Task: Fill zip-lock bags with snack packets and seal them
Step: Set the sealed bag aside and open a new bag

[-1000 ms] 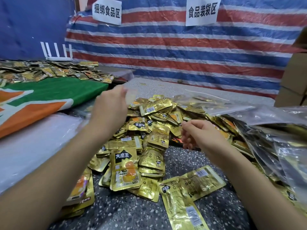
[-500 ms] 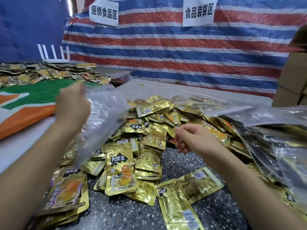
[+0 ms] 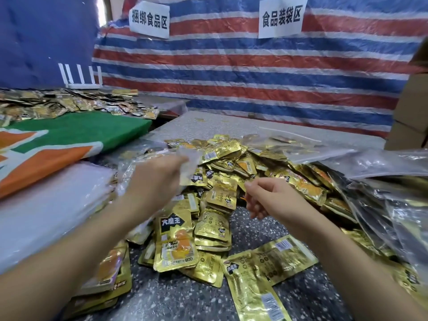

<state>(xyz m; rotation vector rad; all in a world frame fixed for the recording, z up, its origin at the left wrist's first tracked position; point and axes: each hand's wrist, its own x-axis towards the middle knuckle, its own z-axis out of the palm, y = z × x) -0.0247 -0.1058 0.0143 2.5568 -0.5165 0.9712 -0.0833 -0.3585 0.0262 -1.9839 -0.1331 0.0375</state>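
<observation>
Left hand (image 3: 150, 181) fingers pinching a clear, crinkled plastic zip-lock bag (image 3: 188, 164) over the gold foil snack packets (image 3: 220, 198) mid-desk, right hand (image 3: 273, 200) hanging loosely curled, empty; next, likely opening the bag's mouth.

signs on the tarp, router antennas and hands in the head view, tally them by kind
white paper signs: 2
white antennas on the router: 5
hands: 2, left hand gripping a clear zip-lock bag, right hand holding nothing
total: 9
</observation>
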